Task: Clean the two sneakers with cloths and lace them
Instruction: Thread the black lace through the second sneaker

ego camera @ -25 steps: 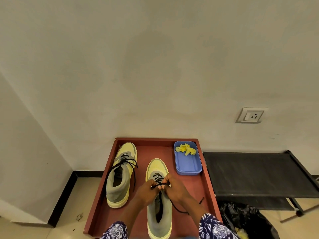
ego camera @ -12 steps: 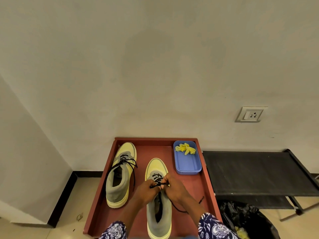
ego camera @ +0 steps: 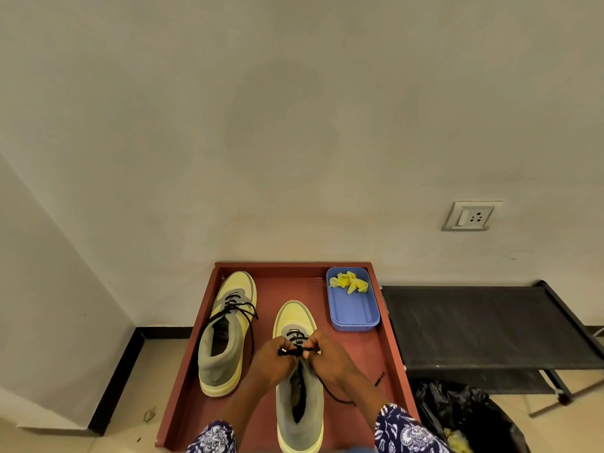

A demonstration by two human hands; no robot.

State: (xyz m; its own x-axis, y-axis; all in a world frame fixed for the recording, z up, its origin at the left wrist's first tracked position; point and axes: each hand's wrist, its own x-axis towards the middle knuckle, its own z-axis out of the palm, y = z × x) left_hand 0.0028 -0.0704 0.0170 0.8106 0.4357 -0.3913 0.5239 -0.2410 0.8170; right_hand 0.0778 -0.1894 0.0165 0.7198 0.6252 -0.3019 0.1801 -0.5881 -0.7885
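Red tray (ego camera: 390, 348) on the floor against the wall; taken as the landmark.

Near sneaker (ego camera: 299, 400), yellow toe and grey heel, stands in the tray's middle toward the front edge, toe pointing at the wall. Both hands meet over its tongue. Left hand (ego camera: 273, 361) has its fingers curled, pinching the black lace (ego camera: 294, 351). Right hand (ego camera: 330, 358) is likewise curled and pinches the same lace from the other side. A loose lace end trails over the tray floor to the right of this sneaker.

Second sneaker (ego camera: 228, 331) stands along the tray's left side, nearer the wall, laced, its ends hanging loose over the sides.

Blue tub (ego camera: 354, 317) sits in the tray's far right corner, with a crumpled yellow cloth (ego camera: 348, 282) at its wall end.

Right of the tray: a low black rack (ego camera: 483, 328), and below that a black bin bag (ego camera: 464, 416).
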